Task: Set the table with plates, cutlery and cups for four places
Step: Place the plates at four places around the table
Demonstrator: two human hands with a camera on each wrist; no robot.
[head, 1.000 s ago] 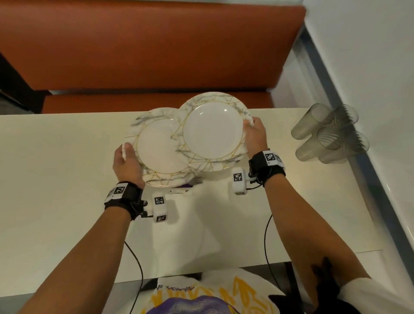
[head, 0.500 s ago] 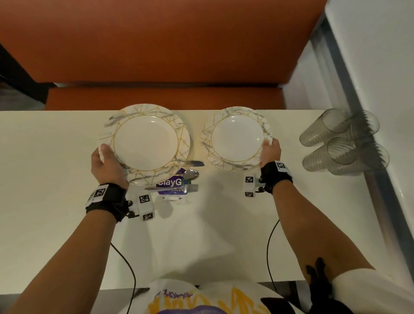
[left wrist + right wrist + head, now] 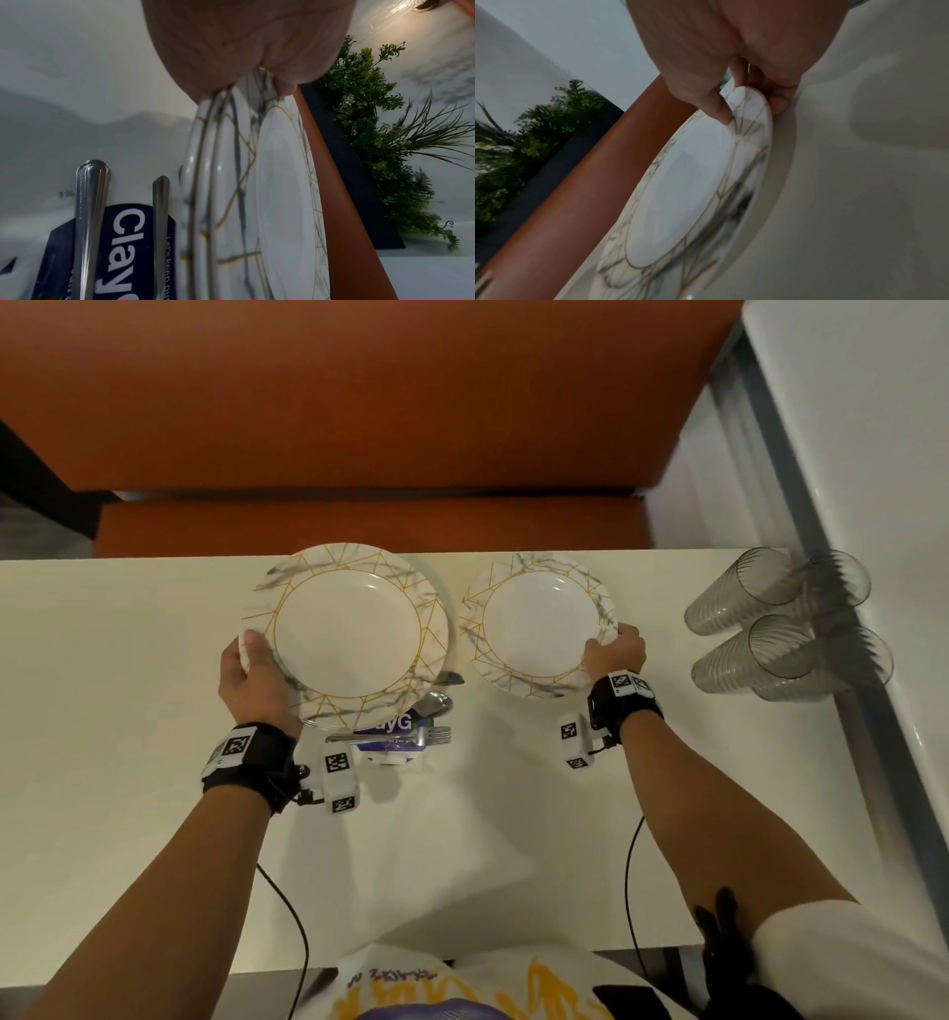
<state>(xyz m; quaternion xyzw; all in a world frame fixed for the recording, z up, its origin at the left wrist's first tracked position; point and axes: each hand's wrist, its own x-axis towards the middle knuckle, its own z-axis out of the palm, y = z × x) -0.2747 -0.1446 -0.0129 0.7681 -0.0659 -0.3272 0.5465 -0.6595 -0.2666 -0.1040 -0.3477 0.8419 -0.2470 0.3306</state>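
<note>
Cream worktop (image 3: 154, 711), orange bench seat behind.
Single plate (image 3: 539, 624): far edge, R hand (image 3: 613, 649) pinching rim, thumb on top, fingers under; looks nearly set down.
Plate stack (image 3: 349, 639): L hand (image 3: 251, 675) gripping rim, several plates, held over cutlery (image 3: 411, 737) on purple packet (image 3: 390, 729).
Risk: stack lowered onto cutlery, or plates slipping from one-hand grip.
Cups (image 3: 785, 624) lying on sides at R, may roll.

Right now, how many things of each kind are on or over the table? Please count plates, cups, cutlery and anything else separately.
Plates: 4, a stack of 3 judged by the rims in the left wrist view, plus a single plate.
Cups: 4, clear, lying on their sides.
Cutlery: 3 visible; the stack hides part.
Purple packet: 1.
Total: 12.
</note>
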